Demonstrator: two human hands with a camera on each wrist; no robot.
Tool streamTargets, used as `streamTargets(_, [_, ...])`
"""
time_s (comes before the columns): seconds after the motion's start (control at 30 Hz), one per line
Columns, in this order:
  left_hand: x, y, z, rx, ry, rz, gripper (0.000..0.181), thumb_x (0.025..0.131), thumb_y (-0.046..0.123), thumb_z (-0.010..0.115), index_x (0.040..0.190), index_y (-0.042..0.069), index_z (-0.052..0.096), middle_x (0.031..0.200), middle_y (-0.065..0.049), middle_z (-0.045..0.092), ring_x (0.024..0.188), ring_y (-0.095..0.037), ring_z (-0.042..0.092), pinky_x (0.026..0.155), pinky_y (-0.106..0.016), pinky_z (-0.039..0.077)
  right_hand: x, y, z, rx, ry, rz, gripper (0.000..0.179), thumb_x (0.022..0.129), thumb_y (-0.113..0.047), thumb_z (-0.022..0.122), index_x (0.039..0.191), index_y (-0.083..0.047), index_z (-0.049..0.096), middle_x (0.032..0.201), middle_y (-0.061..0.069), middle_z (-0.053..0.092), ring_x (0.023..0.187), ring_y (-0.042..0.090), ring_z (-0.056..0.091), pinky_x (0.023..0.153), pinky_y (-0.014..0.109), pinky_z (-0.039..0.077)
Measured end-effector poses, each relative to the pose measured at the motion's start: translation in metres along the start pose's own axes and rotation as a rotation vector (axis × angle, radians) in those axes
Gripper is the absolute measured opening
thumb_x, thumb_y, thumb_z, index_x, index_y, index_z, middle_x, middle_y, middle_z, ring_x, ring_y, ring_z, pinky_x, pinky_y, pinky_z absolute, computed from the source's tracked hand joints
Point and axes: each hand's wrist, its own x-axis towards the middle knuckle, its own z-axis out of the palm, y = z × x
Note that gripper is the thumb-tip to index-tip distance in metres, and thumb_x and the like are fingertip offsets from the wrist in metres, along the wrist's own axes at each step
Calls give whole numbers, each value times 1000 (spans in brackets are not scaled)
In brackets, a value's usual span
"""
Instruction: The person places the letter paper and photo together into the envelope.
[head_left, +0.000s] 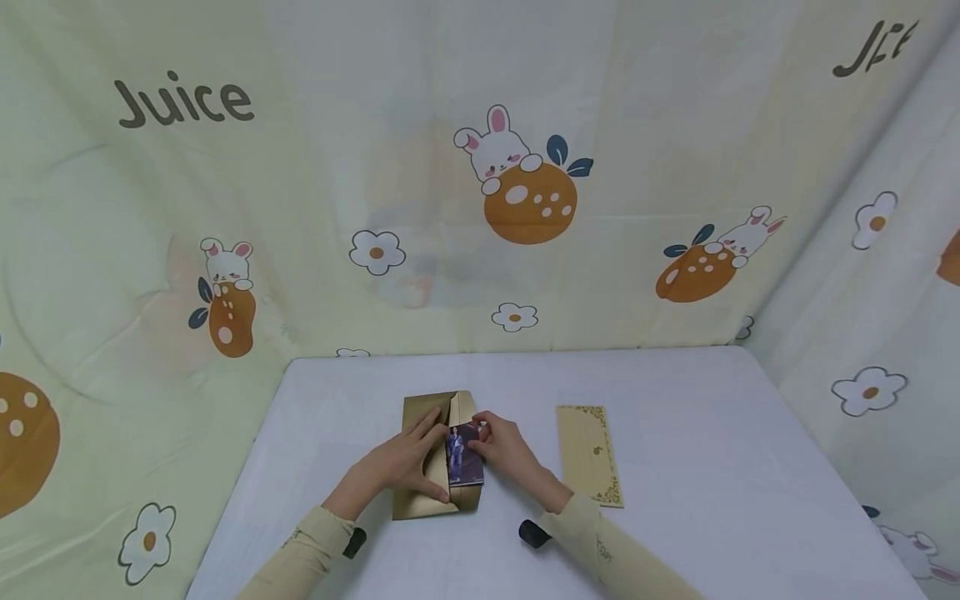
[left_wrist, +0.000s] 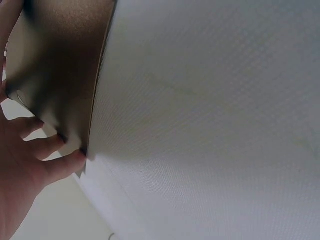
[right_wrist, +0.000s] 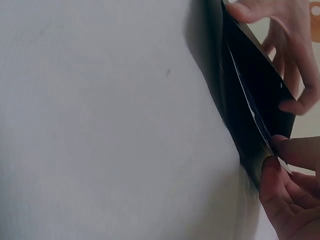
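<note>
A gold envelope (head_left: 420,505) lies on the white table with its flap side toward the right. My left hand (head_left: 401,462) rests on it, fingers spread, the thumb at the lower end of its mouth. A dark photo card (head_left: 467,467) showing a standing figure overlaps the mouth and flap. My right hand (head_left: 510,450) pinches the card's upper right corner. In the left wrist view, the fingertips of the left hand (left_wrist: 30,155) touch the envelope (left_wrist: 75,65) near its edge. The right wrist view shows the envelope's mouth (right_wrist: 272,85) gaping, with the right hand's fingers (right_wrist: 277,187) at one end.
To the right lies a pale yellow envelope (head_left: 581,454) with an ornate gold border. The white table (head_left: 690,450) reaches back to a curtain (head_left: 420,325) printed with rabbits, oranges and flowers. A black device (head_left: 534,534) sits at the right wrist.
</note>
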Motion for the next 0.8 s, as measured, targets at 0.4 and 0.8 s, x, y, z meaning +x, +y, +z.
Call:
streamTargets(0.4, [-1, 0, -2, -35, -16, 0, 104, 66, 76, 77, 145, 21, 38, 167, -20, 14, 151, -47, 21, 108, -57, 45, 7, -16, 24, -68, -88, -51, 33, 90, -5, 73, 119, 7, 62, 75, 4, 64, 64, 4, 53, 57, 19, 45])
streamTargets(0.8, [-2, 2, -3, -34, -31, 3, 107, 69, 74, 76, 150, 19, 34, 168, -20, 12, 151, -48, 22, 108, -57, 44, 12, -24, 33, -104, -147, -34, 10, 87, 5, 63, 89, -5, 60, 73, -4, 53, 62, 4, 46, 55, 18, 39])
